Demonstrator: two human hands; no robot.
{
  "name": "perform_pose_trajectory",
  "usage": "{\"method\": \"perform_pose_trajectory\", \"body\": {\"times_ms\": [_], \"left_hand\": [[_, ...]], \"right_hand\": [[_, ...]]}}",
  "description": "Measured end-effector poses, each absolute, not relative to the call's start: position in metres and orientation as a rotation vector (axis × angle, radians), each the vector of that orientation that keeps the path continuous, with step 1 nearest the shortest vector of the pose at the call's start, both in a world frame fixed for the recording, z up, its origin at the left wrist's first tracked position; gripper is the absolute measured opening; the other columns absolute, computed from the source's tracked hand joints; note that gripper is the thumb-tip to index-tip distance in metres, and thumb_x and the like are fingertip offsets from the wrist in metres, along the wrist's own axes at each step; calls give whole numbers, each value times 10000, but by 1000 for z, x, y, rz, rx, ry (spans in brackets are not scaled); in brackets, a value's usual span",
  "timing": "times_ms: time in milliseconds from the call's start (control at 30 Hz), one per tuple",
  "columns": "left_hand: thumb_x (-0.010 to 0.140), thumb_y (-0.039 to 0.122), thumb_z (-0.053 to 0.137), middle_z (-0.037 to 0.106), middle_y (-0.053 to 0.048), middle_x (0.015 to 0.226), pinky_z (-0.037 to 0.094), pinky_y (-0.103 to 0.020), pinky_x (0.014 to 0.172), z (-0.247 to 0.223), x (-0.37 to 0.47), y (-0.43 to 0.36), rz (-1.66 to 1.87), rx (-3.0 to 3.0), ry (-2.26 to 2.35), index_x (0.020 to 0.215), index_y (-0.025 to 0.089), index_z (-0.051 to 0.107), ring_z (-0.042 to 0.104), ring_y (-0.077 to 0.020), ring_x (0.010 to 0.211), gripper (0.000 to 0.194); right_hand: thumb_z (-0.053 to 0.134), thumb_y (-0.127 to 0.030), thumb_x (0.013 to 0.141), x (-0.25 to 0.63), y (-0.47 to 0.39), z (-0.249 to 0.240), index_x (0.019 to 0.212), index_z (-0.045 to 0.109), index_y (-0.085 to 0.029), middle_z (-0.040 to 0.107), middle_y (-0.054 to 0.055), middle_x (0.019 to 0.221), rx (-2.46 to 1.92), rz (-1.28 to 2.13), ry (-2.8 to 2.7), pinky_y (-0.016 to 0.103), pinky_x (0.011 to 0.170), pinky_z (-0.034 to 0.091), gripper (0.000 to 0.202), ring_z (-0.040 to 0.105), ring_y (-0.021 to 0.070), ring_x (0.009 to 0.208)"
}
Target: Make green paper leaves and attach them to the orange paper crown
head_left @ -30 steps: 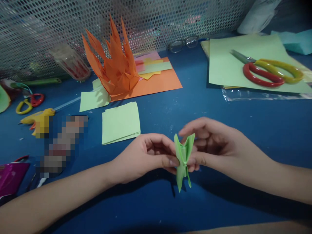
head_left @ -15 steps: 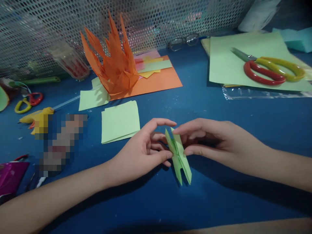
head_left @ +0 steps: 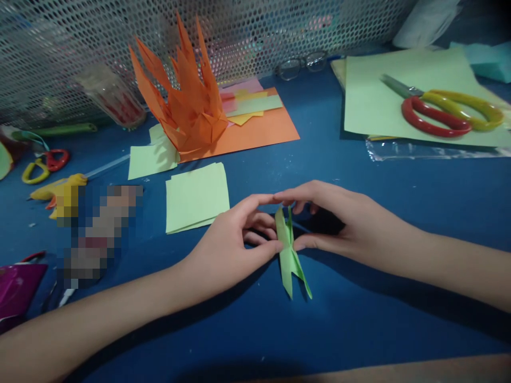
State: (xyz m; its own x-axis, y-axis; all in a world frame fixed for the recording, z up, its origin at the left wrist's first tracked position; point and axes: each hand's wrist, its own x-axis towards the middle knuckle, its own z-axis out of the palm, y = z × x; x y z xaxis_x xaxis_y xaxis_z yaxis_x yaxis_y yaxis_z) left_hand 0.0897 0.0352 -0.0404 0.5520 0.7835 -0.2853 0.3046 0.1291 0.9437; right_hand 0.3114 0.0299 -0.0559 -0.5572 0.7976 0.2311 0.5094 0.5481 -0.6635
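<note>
The left hand [head_left: 225, 244] and right hand [head_left: 355, 226] are grasping the folded green paper [head_left: 286, 255] between them at the view's five o'clock, a light-green paper stack [head_left: 197, 197] lying at its ten o'clock.

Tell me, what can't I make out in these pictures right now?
All in the head view:
Far side of the folded light-green paper piece: hidden by its near side.
Long item at left: obscured by pixel blocks.
Shiny purple object: cut off by the left edge.
Part of the flat orange paper sheet: covered by the spiky orange folded-paper shape.
Things behind the grey perforated mesh: screened and blurred.
</note>
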Motion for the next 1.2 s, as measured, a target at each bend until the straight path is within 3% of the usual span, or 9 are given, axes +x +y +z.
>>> {"method": "perform_pose_trajectory", "body": {"times_ms": [233,400,500,667,833,967,1200], "left_hand": [[842,112,642,667,29,865,537,-205,726,-38,88,39,405,1515,904,1110,212,554,642,-87,761,300],[852,105,627,646,10,940,538,-220,772,-36,87,46,404,1768,846,934,174,583,645,-100,839,116],[859,129,661,657,5,965,499,-247,826,-34,85,50,368,2052,816,982,166,624,606,-121,892,134],[878,211,693,661,-9,1030,467,-290,824,-32,82,55,274,2209,791,1178,178,606,563,-165,948,314],[893,262,684,610,-35,1084,448,-321,897,-35,82,59,233,2279,772,1030,179,635,515,-194,1007,167],[932,272,627,583,-51,1070,439,-342,904,-35,81,59,185,2331,722,1062,182,637,493,-208,1001,159],[956,208,549,563,-94,1145,440,-350,914,-33,79,59,183,2465,612,953,162,610,490,-221,1027,76]], "right_hand": [[708,-425,859,311,33,-55,978,638,-224,663,18,951,-968,804,-2260,244,674,515,244,639,142,820],[695,-310,884,312,36,-57,937,644,-205,617,15,946,-866,802,-2316,195,675,508,128,638,100,807],[678,-247,896,312,37,-56,885,631,-198,612,18,958,-847,810,-2333,190,711,515,68,646,97,835],[645,-232,915,313,40,-56,870,645,-206,614,38,979,-813,804,-2373,217,720,528,51,644,126,888],[602,-266,943,314,39,-61,916,682,-223,609,65,1010,-770,624,-2449,310,813,511,94,585,185,995],[533,-315,980,314,36,-64,873,689,-236,617,76,1064,-757,358,-2494,418,902,451,205,514,237,1069],[408,-291,1029,312,32,-68,879,673,-230,641,77,1098,-772,150,-2563,430,887,422,310,485,259,1107]]}}
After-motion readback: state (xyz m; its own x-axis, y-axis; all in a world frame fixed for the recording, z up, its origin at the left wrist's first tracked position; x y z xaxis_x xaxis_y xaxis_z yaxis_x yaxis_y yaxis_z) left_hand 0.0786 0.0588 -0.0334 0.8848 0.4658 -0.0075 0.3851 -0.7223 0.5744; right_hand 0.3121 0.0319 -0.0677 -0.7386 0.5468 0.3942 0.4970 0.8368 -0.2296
